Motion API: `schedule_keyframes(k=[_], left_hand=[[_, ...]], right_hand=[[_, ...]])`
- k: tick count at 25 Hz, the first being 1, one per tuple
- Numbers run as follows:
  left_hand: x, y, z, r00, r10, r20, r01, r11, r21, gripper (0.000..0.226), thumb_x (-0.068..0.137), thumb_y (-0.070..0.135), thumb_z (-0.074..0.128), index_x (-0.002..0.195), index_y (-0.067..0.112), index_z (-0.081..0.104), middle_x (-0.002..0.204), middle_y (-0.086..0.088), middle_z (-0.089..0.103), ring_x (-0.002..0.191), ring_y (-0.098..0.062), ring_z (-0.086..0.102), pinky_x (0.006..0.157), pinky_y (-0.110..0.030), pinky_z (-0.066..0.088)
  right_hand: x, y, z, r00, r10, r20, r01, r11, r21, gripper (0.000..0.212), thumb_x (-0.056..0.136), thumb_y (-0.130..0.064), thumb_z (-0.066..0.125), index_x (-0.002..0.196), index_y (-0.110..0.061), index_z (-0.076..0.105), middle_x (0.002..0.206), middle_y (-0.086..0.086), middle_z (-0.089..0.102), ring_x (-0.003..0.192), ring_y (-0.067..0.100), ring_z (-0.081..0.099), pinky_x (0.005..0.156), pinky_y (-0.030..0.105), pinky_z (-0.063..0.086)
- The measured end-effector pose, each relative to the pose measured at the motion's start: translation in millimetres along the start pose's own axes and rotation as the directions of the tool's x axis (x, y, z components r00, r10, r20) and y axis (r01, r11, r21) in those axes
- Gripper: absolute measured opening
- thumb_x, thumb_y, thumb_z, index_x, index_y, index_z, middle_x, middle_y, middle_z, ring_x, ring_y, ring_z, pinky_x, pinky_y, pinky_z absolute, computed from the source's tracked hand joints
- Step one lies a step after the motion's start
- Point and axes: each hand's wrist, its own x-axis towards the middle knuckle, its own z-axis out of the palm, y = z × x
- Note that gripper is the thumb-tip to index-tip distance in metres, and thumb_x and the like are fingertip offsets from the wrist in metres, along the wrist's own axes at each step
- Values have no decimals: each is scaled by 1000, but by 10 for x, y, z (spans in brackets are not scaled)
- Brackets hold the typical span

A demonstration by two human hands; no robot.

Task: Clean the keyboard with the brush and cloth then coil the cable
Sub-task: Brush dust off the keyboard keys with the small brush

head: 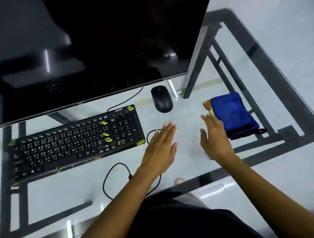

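Both hands flat, holding nothing: left hand [158, 148] beside the keyboard [76, 142], right hand [214, 135] near the brush [208, 106] lying against the blue cloth [233, 116] on the glass bench [183, 115]; gripping the brush handle gives better sweeping control; cable [116, 179] lies near

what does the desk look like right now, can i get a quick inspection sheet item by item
surface: glass desk top on a dark metal frame, floor visible through it
job's things: black keyboard with yellow-green bits stuck on keys and edges; blue cloth folded at the right; brush lying against the cloth's left edge, bristles pointing away
clutter: black mouse behind the hands
grippers: left hand and right hand both open, flat, holding nothing, right one near the brush
cables: keyboard cable loose in loops on the glass, not coiled
surroundings: large dark monitor behind the keyboard, pale floor beyond
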Motion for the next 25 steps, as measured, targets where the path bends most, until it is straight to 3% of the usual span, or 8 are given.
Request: schedule_keyframes(k=[4,7,11,14,20,23,25], left_hand=[[95,-5,191,997,-46,62,38,990,133,56,103,32,27,152,14,7,161,1,-1,148,-13,-5,120,-28,-5],[87,-8,254,998,-46,33,40,986,161,56,102,33,27,152,15,9,160,2,0,148,-13,-3,119,-28,-7],[93,6,234,998,-52,35,46,986,159,56,102,33,26,152,15,10,160,2,2,148,-12,-2,121,-31,-2],[102,28,141,997,-59,53,54,994,90,54,103,31,28,152,16,10,161,4,2,147,-9,-2,120,-27,-3],[-140,-78,-271,978,-110,-175,103,993,-50,51,102,29,34,151,19,20,159,10,13,145,-1,5,118,-19,-1],[-433,-325,-464,945,-203,-256,185,978,-93,50,102,29,35,150,19,23,158,10,17,141,5,3,120,-24,7],[-668,-513,-558,917,-282,-283,258,958,-122,51,102,30,35,150,21,22,157,12,17,139,8,2,120,-23,9]], right_hand=[[204,184,-65,997,72,-11,-72,996,-52,52,93,-6,51,141,-7,33,130,12,42,117,25,40,103,36,39],[292,208,-59,998,62,1,-61,991,-116,52,89,0,53,138,-6,34,125,14,43,111,24,42,99,33,40],[346,161,-50,998,50,49,-34,956,-291,47,90,-5,52,133,-6,34,120,16,48,107,25,46,96,33,40],[333,49,-47,999,31,39,-18,956,-294,43,91,-7,53,131,-7,38,118,16,48,103,26,50,94,35,44],[185,-434,-153,988,-148,43,152,984,-98,35,97,-12,44,132,-13,40,109,11,46,77,25,55,66,38,53],[61,-759,-115,962,-258,93,257,966,26,36,99,-14,37,135,-17,41,108,10,53,79,29,57,65,40,50],[-38,-981,-38,935,-340,97,317,927,199,31,100,-17,38,130,-18,44,100,9,54,72,21,54,58,34,48]])
